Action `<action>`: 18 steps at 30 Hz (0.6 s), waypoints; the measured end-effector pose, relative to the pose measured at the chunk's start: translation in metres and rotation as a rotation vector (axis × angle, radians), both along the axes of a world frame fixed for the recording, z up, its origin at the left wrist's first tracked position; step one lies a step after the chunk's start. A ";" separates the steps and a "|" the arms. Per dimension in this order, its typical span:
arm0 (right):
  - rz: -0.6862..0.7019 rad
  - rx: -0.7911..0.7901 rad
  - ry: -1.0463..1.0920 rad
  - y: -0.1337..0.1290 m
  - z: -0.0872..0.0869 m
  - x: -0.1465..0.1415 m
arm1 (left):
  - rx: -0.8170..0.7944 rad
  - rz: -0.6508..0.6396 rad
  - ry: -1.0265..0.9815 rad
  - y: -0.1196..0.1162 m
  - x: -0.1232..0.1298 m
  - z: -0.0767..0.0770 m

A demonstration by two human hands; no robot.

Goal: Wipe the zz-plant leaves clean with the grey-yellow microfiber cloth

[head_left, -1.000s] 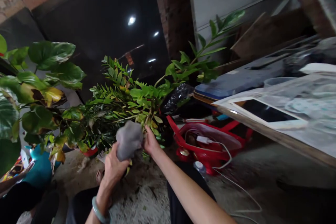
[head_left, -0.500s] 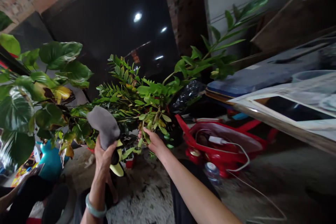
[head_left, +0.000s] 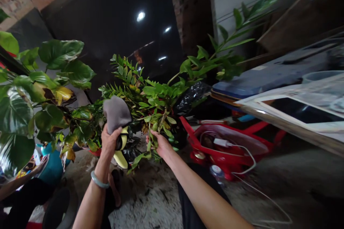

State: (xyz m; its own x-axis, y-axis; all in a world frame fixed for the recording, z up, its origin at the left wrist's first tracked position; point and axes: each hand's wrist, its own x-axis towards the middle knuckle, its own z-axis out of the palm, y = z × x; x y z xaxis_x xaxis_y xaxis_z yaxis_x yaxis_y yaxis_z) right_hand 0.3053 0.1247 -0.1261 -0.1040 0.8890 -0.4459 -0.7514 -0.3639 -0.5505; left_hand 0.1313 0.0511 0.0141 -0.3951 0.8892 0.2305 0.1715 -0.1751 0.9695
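My left hand [head_left: 109, 141] grips a grey cloth [head_left: 116, 114], which bunches above the fingers. Just right of that hand, a yellow-green leaf [head_left: 120, 152] curves downward, partly covered by a dark leaf or cloth fold. My right hand [head_left: 162, 145] holds a leafy stem of a glossy ZZ plant [head_left: 146, 98], whose fronds spread up and to the right. Both hands are close together among the foliage, and the plant's pot is mostly hidden. A pale green bangle circles my left wrist.
A large-leaved pothos [head_left: 51, 75] fills the left side. A red basket [head_left: 225, 146] holds a white charger and cable. A black plastic bag [head_left: 192, 96], a blue cushion [head_left: 255, 84] and a tablet [head_left: 301, 109] on a board lie to the right.
The grey cloth and my left hand moved left from beside my right hand, then rose slightly. The yellow-green leaf now shows beside my left hand. My right hand stays on the stem.
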 end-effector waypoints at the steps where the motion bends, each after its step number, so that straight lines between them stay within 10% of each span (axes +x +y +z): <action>1: -0.006 -0.006 0.000 0.000 0.000 -0.001 | -0.079 -0.039 0.007 -0.001 0.001 -0.011; 5: -0.031 -0.025 0.006 0.002 -0.002 -0.003 | -0.263 -0.175 -0.043 -0.029 -0.005 -0.032; 12: -0.042 -0.026 0.000 0.001 0.000 -0.006 | 0.098 -0.029 -0.128 -0.005 -0.009 0.034; 18: -0.059 -0.031 0.000 0.000 0.001 -0.011 | -0.330 -0.226 -0.119 -0.012 -0.004 -0.032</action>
